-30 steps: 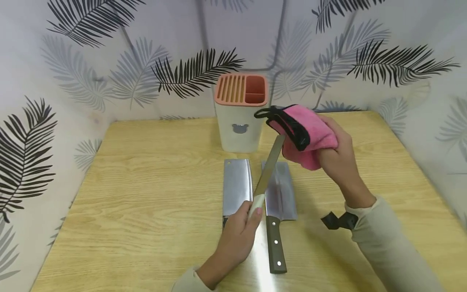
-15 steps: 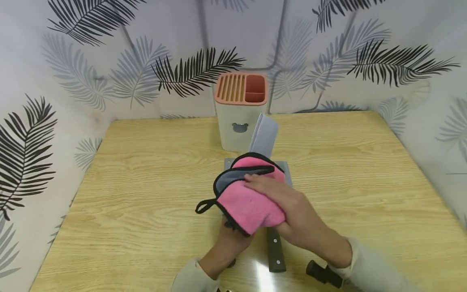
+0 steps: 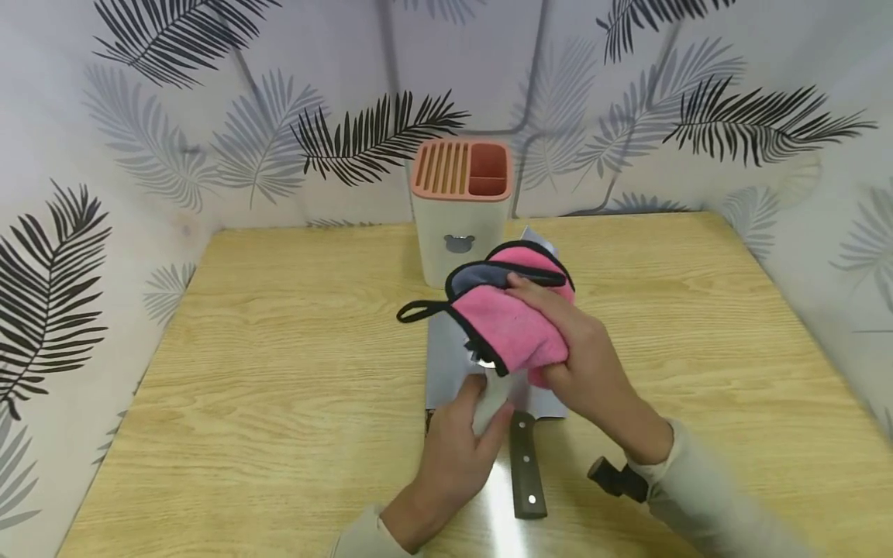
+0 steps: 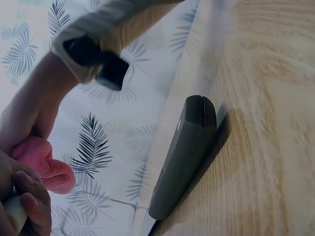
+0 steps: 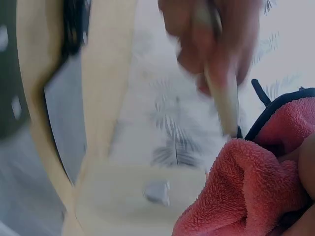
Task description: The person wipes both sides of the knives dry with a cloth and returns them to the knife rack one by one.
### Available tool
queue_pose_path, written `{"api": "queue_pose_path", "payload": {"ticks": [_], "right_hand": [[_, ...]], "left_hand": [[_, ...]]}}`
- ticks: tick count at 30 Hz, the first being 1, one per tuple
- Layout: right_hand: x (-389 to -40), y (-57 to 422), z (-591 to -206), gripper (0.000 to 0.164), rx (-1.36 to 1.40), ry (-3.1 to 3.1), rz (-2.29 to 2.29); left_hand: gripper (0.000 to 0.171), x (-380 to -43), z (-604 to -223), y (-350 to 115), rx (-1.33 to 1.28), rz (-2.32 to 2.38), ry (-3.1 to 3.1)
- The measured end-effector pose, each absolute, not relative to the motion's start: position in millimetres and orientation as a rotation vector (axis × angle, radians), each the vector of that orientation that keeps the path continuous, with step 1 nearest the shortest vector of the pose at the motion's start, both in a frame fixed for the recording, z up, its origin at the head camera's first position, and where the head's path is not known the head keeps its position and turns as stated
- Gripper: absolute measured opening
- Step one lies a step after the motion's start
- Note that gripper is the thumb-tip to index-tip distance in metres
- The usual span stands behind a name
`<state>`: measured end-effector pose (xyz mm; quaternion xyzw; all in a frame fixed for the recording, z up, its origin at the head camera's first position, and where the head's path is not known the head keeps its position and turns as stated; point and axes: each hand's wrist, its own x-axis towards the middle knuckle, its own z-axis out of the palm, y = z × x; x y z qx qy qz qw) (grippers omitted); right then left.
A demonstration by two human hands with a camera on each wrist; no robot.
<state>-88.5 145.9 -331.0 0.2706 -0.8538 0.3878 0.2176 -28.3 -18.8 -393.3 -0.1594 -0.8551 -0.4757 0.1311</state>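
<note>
My left hand [image 3: 449, 457] grips the pale handle [image 3: 491, 401] of a kitchen knife, held up over the table and tilted away from me. In my right hand [image 3: 586, 360] is a pink and grey cloth [image 3: 512, 325] with black edging and a loop, folded around the blade. Only the blade's tip [image 3: 539, 239] shows past the cloth; most of the blade is hidden. In the right wrist view the pale handle [image 5: 224, 101] runs down to the cloth [image 5: 246, 191]. Beneath, a cleaver [image 3: 441, 364] and a dark-handled knife [image 3: 527, 469] lie side by side, partly covered.
A white knife holder [image 3: 436, 248] with an orange slotted top stands at the back of the wooden table [image 3: 293, 349], just behind the blades. Leaf-patterned fabric [image 3: 279, 116] hangs behind and at both sides. A black strap piece [image 3: 617, 479] sticks out at my right wrist.
The cloth was off the blade at first, up at the right. It came down over the blade near the handle, then slid up toward the tip. My left hand keeps its grip.
</note>
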Motion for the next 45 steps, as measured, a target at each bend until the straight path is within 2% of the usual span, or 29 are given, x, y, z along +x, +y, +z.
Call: {"api": "queue_pose_path", "payload": {"ticks": [4,10,12,20,24,30,36,40,45], "right_hand": [[-107.1,167.1,-317.9,0.071,0.613,-2.268,1.132],[-129.2,216.5,-308.3,0.044,0.318,-2.227,1.084],[-134.2,234.9,-310.7,0.040,0.268,-2.265,0.985],[-147.4,288.8,-345.2,0.047,0.392,-2.490,0.372],[-146.8,302.7,-371.8,0.045,0.484,-2.671,0.135],[-139.3,305.1,-397.5,0.044,0.605,-2.967,-0.024],[-123.6,298.0,-397.4,0.060,0.645,-3.051,-0.143],[-110.3,279.8,-390.1,0.073,0.772,-2.917,-0.131],[-95.9,240.1,-383.0,0.074,1.031,-2.707,-0.008]], "left_hand": [[0.027,-20.1,-389.3,-21.8,-0.451,-1.481,-2.581],[0.043,-21.7,-376.8,-36.1,-0.201,-1.815,-2.718],[0.045,-27.3,-374.2,-44.7,-0.081,-1.949,-2.709],[0.021,-47.9,-379.8,-94.8,0.238,-2.042,-2.632],[0.030,-51.6,-391.7,-113.2,0.352,-2.052,-2.617],[0.035,-50.9,-410.9,-126.8,0.475,-2.108,-2.604],[0.034,-49.3,-416.0,-134.2,0.507,-2.025,-2.661],[0.028,-47.5,-418.3,-138.4,0.510,-1.951,-2.710],[0.035,-49.5,-426.0,-144.7,0.416,-1.600,-2.880]]}}
